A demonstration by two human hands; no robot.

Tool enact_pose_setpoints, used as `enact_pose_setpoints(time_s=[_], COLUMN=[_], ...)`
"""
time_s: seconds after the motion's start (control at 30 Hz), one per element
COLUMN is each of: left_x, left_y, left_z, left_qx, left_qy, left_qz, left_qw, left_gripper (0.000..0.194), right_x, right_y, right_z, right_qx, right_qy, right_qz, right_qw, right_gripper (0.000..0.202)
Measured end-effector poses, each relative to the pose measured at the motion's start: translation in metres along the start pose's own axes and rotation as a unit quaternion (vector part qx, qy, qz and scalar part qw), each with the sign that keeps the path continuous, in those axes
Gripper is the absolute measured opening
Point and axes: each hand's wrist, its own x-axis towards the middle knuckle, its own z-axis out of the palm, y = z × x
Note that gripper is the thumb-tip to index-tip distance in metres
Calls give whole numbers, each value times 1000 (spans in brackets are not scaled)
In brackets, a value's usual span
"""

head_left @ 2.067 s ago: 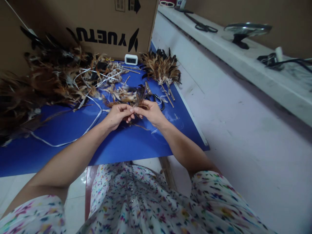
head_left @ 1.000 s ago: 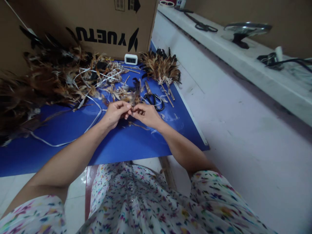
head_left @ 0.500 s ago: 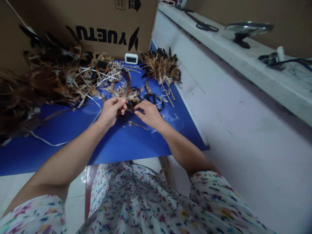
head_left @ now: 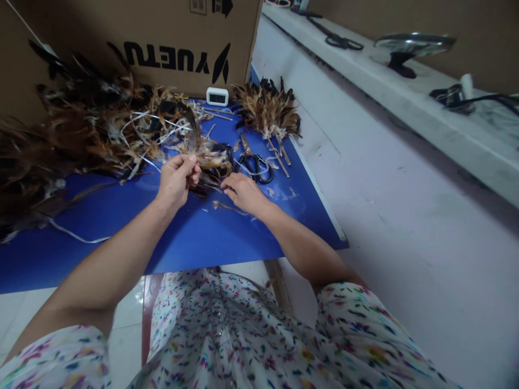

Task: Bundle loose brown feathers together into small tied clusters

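Pinching a dark feather [head_left: 195,132] in the narrow grip of the left hand [head_left: 175,178], over the blue worktop [head_left: 211,237], with long axis toward 12 o'clock and tip bent toward 11. Curling the right hand [head_left: 246,193] at about 3 o'clock from the left, beside loose feathers [head_left: 216,160]; impossible to tell whether holding anything.

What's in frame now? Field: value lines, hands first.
left hand: pinching a dark feather
right hand: half-curled near loose feathers; grip unclear
scissors: black-handled, on blue table, beyond right hand
feather pile: brown and black, table's left side
feather bundle: table's far right, sticks protruding
clock: white, in front of cardboard box; display illegible
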Motion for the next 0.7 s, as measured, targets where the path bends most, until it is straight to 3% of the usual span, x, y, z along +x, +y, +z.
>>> enact_pose_setpoints(time_s=[0.23, 0.47, 0.7], left_x=[2, -1, 0], left_y=[2, 4, 2], left_z=[-1, 2, 0], left_qx=[-3, -16, -7], left_qy=[17, 2, 3], left_qz=[12, -2, 7], left_qw=[1000, 1000, 1000], left_gripper=[24, 23, 22], right_x=[0, 2, 3], right_y=[2, 4, 11], right_z=[-5, -15, -5], right_qx=[89, 233, 99], right_qy=[59, 108, 122], right_qz=[-9, 90, 26], right_qw=[994, 962, 987], right_gripper=[17, 12, 9])
